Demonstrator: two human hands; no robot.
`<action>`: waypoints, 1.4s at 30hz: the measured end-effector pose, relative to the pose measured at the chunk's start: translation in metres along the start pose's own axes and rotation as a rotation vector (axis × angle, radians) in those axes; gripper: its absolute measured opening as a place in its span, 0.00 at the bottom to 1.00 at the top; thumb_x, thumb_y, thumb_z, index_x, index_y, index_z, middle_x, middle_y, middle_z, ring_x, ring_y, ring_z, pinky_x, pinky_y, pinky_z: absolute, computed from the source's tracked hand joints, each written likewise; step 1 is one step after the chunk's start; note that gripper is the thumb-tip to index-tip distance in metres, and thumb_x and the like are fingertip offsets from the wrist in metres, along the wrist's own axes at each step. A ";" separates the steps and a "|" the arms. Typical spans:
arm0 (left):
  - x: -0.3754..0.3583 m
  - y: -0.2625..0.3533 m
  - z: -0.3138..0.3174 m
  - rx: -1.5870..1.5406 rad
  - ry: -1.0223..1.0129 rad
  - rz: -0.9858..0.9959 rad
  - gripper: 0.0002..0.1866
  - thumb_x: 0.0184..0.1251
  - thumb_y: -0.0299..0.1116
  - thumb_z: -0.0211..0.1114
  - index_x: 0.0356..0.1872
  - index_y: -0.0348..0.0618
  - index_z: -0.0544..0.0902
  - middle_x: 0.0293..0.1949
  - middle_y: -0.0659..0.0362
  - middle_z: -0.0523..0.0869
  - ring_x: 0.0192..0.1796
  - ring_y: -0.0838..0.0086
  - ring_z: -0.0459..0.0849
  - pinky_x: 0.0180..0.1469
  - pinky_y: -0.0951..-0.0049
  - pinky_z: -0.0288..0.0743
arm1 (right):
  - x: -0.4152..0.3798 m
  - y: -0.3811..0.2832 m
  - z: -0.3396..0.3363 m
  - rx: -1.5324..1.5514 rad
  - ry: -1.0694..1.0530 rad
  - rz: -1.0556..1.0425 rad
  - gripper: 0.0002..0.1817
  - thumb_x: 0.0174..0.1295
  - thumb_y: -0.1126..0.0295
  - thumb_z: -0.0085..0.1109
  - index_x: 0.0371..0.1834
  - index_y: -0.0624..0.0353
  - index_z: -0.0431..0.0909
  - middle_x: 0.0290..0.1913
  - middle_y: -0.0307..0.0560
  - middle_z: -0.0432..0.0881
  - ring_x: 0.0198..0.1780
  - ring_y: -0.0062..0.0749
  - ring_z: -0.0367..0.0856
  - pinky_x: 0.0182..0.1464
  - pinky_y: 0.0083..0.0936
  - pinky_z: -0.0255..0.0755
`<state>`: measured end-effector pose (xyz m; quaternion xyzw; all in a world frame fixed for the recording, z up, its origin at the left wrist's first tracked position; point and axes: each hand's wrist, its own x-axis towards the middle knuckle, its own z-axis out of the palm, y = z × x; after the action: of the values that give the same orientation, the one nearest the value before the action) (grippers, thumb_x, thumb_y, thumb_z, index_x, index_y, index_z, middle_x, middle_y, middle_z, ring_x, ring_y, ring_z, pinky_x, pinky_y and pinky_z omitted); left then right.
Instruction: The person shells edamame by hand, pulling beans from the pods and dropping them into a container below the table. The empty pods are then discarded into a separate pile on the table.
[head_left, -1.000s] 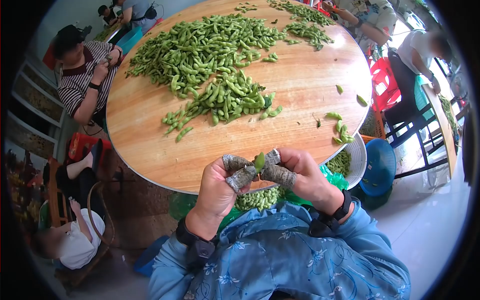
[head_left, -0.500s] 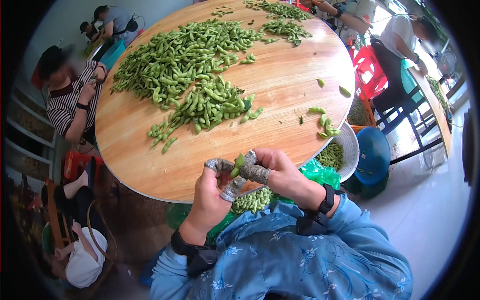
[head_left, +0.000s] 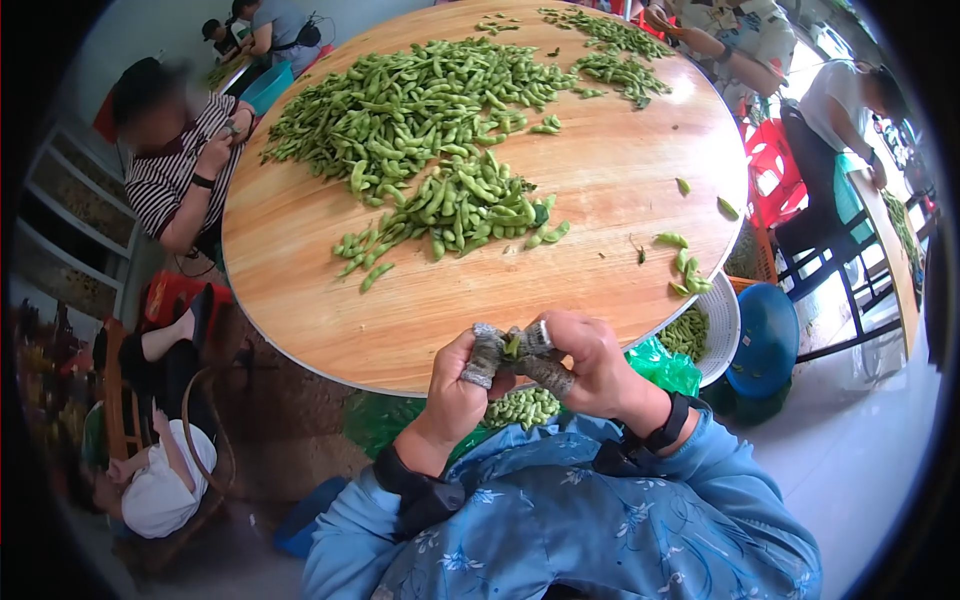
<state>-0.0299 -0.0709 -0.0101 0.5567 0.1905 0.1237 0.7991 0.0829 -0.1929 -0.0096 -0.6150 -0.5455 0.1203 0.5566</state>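
Note:
A green soybean pod (head_left: 512, 347) is pinched between my two hands at the table's near edge, mostly covered by fingers. My left hand (head_left: 460, 388) is closed on its left side, with grey cloth wraps on thumb and finger. My right hand (head_left: 595, 368), wrapped the same way, is closed on it from the right. Below them, pale shelled beans (head_left: 523, 408) lie in a green plastic bag (head_left: 382, 425) over my lap. Beyond my hands, a large heap of soybean pods (head_left: 400, 110) covers the far left of the round wooden table (head_left: 620, 180), with a smaller pile (head_left: 465, 208) nearer me.
Several loose pods (head_left: 688, 268) lie near the table's right edge. Beside it stand a white basket (head_left: 722, 325) of pods and a blue basin (head_left: 765, 340). A person in a striped shirt (head_left: 170, 175) sits at the left; other people work farther back.
My hands have drawn closer together around the pod, which shows less now. The view has shifted, so the table and piles appear farther right.

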 end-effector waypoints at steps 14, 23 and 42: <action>0.000 0.001 -0.012 0.629 -0.379 0.066 0.08 0.53 0.16 0.55 0.35 0.35 0.76 0.29 0.63 0.78 0.34 0.84 0.73 0.36 0.83 0.69 | -0.031 -0.014 -0.038 -0.185 0.023 0.316 0.08 0.47 0.82 0.57 0.33 0.65 0.76 0.26 0.54 0.77 0.29 0.39 0.78 0.30 0.28 0.70; 0.089 0.032 -0.054 1.372 0.352 0.291 0.13 0.53 0.34 0.65 0.34 0.36 0.76 0.23 0.52 0.79 0.26 0.64 0.78 0.30 0.66 0.71 | -0.094 0.006 -0.140 -0.510 0.516 0.543 0.04 0.53 0.84 0.52 0.32 0.69 0.74 0.24 0.37 0.73 0.26 0.16 0.66 0.28 0.16 0.62; 0.013 0.029 -0.032 0.154 -0.029 0.017 0.09 0.54 0.23 0.64 0.35 0.39 0.73 0.25 0.60 0.80 0.25 0.85 0.76 0.24 0.89 0.61 | 0.015 0.001 0.012 0.577 -0.028 0.503 0.13 0.62 0.70 0.53 0.45 0.69 0.74 0.39 0.37 0.78 0.42 0.15 0.71 0.45 0.17 0.67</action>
<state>-0.0317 -0.0282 0.0055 0.6199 0.1831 0.1074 0.7554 0.0800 -0.1739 -0.0079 -0.5460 -0.3289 0.4103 0.6522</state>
